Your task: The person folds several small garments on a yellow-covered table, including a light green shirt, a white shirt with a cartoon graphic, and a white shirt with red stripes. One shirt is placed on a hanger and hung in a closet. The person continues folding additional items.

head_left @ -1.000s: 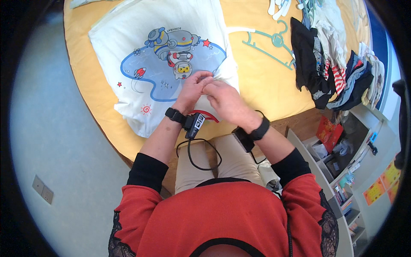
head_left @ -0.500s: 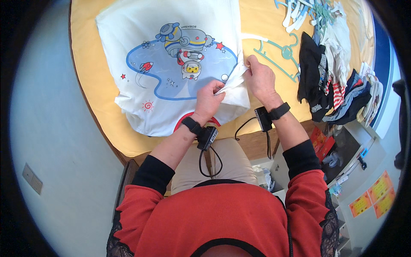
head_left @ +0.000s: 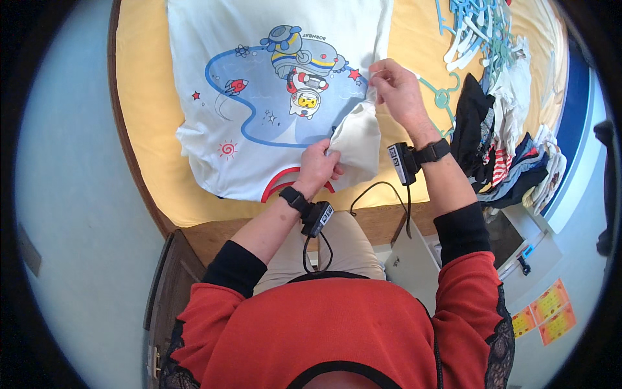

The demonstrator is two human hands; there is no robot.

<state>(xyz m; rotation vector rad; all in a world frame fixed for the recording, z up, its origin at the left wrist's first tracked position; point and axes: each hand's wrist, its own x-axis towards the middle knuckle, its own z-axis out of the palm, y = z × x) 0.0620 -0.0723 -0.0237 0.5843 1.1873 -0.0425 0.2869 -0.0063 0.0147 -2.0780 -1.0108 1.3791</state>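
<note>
A white T-shirt (head_left: 201,165) lies spread on the bed, its red collar towards me and a blue cartoon print of an astronaut cat, a submarine and a rocket upside down to me. The right sleeve part (head_left: 360,139) is folded inwards over the front. My left hand (head_left: 319,167) pinches the edge of that folded sleeve near the collar. My right hand (head_left: 396,91) is closed on the shirt's right side edge, farther up, with thumb and forefinger together. Both wrists carry black straps with small boxes and cables.
A yellow sheet (head_left: 146,162) covers the bed. A green hanger (head_left: 442,97) lies right of the shirt, and several blue, white and green hangers (head_left: 473,35) are heaped at the far right. Near them are a black garment (head_left: 470,120) and a pile of folded clothes (head_left: 528,172).
My right hand has moved farther away along the shirt's side edge, and the folded sleeve spreads wider. My left hand stays near the collar. The whole view has shifted slightly.
</note>
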